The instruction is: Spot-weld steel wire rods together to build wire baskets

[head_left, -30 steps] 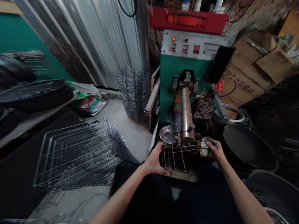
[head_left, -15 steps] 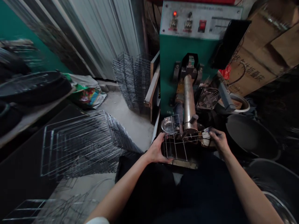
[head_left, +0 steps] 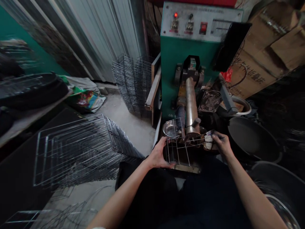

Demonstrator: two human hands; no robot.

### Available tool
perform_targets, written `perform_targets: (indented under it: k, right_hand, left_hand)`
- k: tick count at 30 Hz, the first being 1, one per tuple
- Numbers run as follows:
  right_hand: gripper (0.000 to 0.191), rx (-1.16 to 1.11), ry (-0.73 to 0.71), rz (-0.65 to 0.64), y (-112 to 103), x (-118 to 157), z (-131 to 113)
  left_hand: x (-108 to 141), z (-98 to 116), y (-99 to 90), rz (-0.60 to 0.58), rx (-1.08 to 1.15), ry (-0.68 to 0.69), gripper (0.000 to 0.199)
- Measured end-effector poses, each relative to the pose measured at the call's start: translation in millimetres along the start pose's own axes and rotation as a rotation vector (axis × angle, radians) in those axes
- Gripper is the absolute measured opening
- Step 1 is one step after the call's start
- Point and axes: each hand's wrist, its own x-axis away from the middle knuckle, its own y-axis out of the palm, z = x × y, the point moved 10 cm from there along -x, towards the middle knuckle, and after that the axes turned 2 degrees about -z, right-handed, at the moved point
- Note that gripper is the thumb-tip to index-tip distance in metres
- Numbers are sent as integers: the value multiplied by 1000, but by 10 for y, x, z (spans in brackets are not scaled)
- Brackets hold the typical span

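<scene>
Cramped workshop corner, with a concrete floor (head_left: 128, 127) and a corrugated metal wall (head_left: 95, 35) behind. Nearest the person, a rectangular wire frame (head_left: 177, 152) sits in both hands, its long axis running crosswise from left to right, just in front of the machine's end. The left hand (head_left: 158, 156) is curled round the frame's upright wires at the near left corner, and the right hand (head_left: 221, 144) pinches its far end; both are closed on the wire. Right behind the wires lie a shallow steel dish (head_left: 170, 128) and the tip of a thick steel cylinder (head_left: 190, 101), which stands in the way ahead. A dark round pan (head_left: 250, 136) sits to the right, beside a small cooling fan (head_left: 209, 101). A heap of wire frames (head_left: 78, 149) lies on the left, with an upright stack of wire frames (head_left: 132, 84) beyond it. Farther on rise a green machine (head_left: 171, 63) and a cardboard box (head_left: 252, 63). Compared with a second ago, the hands hold the frame much the same, while the machine sits higher in view.
</scene>
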Motion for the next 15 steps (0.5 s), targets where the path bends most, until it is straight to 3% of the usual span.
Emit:
perform_targets:
  k: [7,11,13,15]
  right_hand:
    - [65,6,18,0,0,38,53]
    - [62,104,-60,-15,-8,34,-38]
    - [55,203,-107,-3,-146,80,-46]
    - [44,436,-64,26,-437,225,100]
  left_hand:
    - [11,16,-1,15,11,20,102]
    - [11,-18,-4,0,-62,-13,106]
    - [25,-37,-18,-10,-107,-33,109]
    - [57,-56,-25,-19,-144,-49,112]
